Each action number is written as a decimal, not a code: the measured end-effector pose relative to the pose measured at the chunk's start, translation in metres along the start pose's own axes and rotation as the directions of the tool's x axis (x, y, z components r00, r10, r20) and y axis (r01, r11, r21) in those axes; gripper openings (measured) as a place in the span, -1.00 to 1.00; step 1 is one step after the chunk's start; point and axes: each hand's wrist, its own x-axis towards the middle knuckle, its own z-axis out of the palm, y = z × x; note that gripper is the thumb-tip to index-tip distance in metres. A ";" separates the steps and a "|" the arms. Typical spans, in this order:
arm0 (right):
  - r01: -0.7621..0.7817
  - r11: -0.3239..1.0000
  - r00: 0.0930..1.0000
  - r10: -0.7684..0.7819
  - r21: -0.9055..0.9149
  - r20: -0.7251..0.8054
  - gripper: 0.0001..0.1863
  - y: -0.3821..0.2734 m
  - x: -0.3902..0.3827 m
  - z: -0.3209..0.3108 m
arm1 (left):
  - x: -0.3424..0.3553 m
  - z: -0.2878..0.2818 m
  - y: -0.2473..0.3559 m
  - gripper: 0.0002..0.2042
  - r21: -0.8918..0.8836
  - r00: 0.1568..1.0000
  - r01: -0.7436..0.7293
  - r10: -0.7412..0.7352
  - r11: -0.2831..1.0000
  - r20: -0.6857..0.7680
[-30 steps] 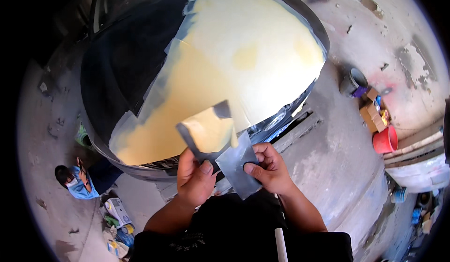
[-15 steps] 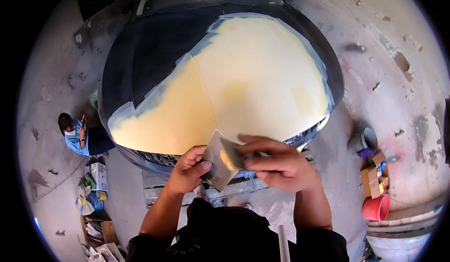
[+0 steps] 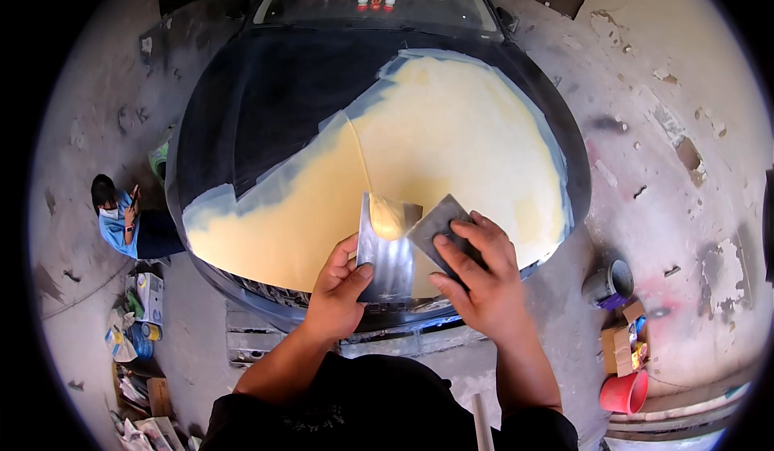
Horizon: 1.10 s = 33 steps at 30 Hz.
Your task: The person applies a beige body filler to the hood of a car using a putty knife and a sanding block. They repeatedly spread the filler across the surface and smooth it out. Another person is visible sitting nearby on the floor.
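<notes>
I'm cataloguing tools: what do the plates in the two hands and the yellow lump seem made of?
Left plate, in the left hand: probably smooth metal, judging by its bright, streaked reflections.
Right plate, in the right hand: dull dark grey, perhaps metal or plastic; the look leaves it open.
Yellow lump: likely soft paste, given its smooth, rounded shape.

At the left of the frame is a person in blue, with a white box and a yellow tin below. Toward the lower right are a dark bucket, a cardboard box and a red bucket.
</notes>
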 end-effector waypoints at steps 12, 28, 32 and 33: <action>-0.239 0.964 0.949 0.207 0.116 0.239 -0.58 0.042 0.048 0.055 | 0.007 -0.044 0.033 -0.57 0.643 0.842 -0.437 0.538 0.629 0.046; -0.071 0.919 0.501 0.369 -0.387 0.783 -0.44 0.156 0.309 0.233 | -0.048 -0.149 0.054 -0.58 -0.043 0.931 -0.219 0.195 0.975 -0.310; -0.016 0.920 0.479 0.352 -0.392 0.804 -0.47 0.153 0.326 0.251 | -0.050 -0.162 0.055 -0.58 -0.093 0.928 -0.219 0.178 0.971 -0.328; -0.015 0.924 0.469 0.344 -0.383 0.813 -0.47 0.150 0.329 0.254 | -0.049 -0.164 0.056 -0.58 -0.104 0.929 -0.219 0.175 0.970 -0.324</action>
